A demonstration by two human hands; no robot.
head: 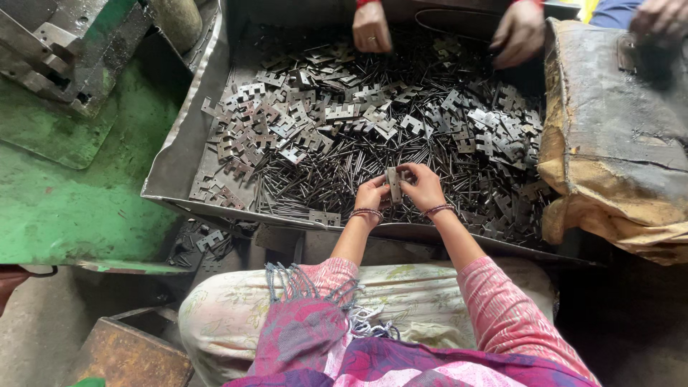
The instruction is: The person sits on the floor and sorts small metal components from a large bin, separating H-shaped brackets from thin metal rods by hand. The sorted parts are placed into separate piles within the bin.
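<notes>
While your two hands meet over the near edge of the tray (179,168), they share one item: a small hinge leaf (393,183), dull grey sheet metal, flat and narrow, standing roughly upright between your fingertips. Your left hand (371,193) pinches its left side, fingers closed on it; your right hand (424,186) pinches the top and right side, thumb and forefinger pressed onto the metal. Each of your wrists carries a thin bangle.

Stock beneath your hands: a dense layer of thin dark pins (337,179), lying loose in every direction across the tray floor. Stock beyond: heaped notched hinge plates (315,107), same grey metal, knuckle tabs cut along one edge, piled across the middle and right of the tray.

Far side of the tray: another person's two hands (372,29) rest among the parts. Right of the tray: a worn brown sack (616,143). Left: a green machine bed (64,201)
</notes>
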